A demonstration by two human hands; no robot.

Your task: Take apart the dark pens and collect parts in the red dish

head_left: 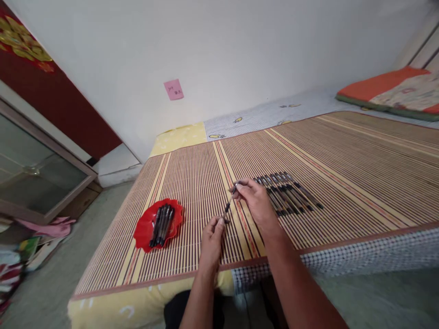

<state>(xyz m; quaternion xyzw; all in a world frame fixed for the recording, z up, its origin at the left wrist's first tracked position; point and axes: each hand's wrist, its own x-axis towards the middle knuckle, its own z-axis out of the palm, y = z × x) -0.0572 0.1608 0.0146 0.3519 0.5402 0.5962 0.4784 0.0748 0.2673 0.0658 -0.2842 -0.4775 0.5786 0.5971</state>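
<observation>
Between my two hands a slim pen (227, 208) with a dark grip is held at a slant above the striped mat. My left hand (213, 234) pinches its lower end. At its upper end, the fingers of my right hand (250, 196) are closed, partly covering the tip. Just right of that hand lies a row of several dark pens (291, 194), side by side on the mat. To the left, a red scalloped plate (142, 228) holds several more dark pens (162, 225) in a bundle.
The striped bamboo mat (192, 183) covers a bed with yellow and checked cloth at its edges. A folded orange quilt (380, 87) lies at the far right. A pink note (173, 89) is stuck on the wall. A glass-doored cabinet (37, 160) stands at left.
</observation>
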